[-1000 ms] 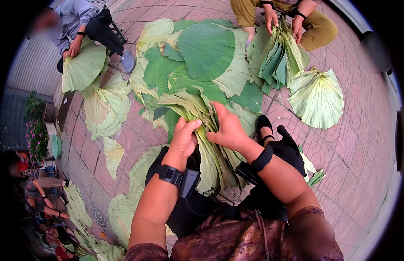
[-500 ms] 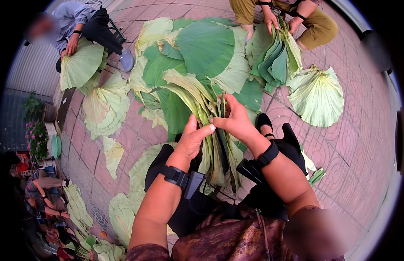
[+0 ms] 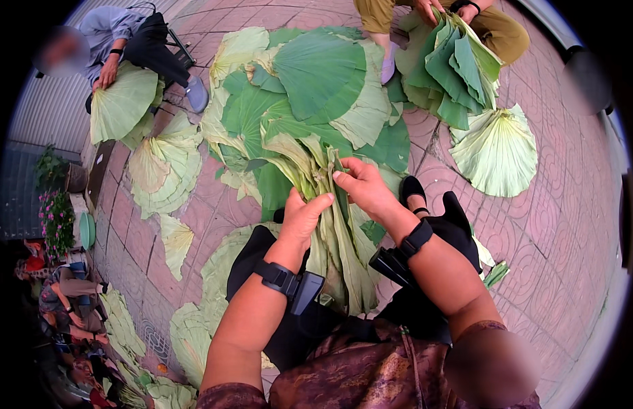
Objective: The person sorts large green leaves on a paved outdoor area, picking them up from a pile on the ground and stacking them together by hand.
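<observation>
A gathered bundle of lotus leaves [image 3: 338,262], pale green and yellowish, hangs in folds between my knees. My left hand [image 3: 305,219] is wrapped around its bunched middle from the left, thumb across the front. On the right side of the bunch, my right hand [image 3: 363,188] pinches a leaf's folded edge between thumb and fingers near the top. Beyond my hands, a pile of flat lotus leaves [image 3: 320,75] spreads on the paving, with a big dark green one uppermost. The undersides of both hands are hidden.
Across from me, a person holds a fan of green leaves [image 3: 456,71]; a pale pleated leaf [image 3: 499,151] lies below it. At the far left another person holds a pale leaf [image 3: 125,102] near a leaf stack [image 3: 165,163]. More leaves [image 3: 193,341] lie by my left side.
My right thumb has drawn away from my left thumb, up along the bundle's right side. The bundle's lower folds have spread. The person opposite has raised and fanned out their leaves.
</observation>
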### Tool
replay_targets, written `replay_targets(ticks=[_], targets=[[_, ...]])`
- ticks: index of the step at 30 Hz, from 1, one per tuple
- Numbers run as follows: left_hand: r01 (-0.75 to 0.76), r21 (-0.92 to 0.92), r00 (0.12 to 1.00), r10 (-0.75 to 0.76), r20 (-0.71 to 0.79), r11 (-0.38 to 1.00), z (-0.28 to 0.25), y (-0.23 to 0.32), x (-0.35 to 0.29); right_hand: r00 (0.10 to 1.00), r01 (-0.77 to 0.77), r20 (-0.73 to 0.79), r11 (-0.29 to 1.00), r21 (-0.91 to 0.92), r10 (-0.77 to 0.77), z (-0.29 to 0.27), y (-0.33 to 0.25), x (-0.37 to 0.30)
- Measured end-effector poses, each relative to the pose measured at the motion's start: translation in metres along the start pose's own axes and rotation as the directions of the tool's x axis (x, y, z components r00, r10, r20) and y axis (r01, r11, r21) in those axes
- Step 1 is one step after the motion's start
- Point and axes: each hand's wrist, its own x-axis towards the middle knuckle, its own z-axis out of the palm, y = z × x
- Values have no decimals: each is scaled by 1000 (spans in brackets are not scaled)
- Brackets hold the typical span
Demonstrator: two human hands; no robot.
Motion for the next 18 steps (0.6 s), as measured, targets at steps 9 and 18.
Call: replay_targets(ticks=[9, 18], targets=[[157, -47, 970, -163, -183, 986, -13, -36, -11, 983, 164, -5, 894, -416, -182, 15, 38, 1], [-13, -88, 997, 6, -82, 996, 8, -66, -65, 958, 261, 29, 831, -491, -284, 5, 33, -62]])
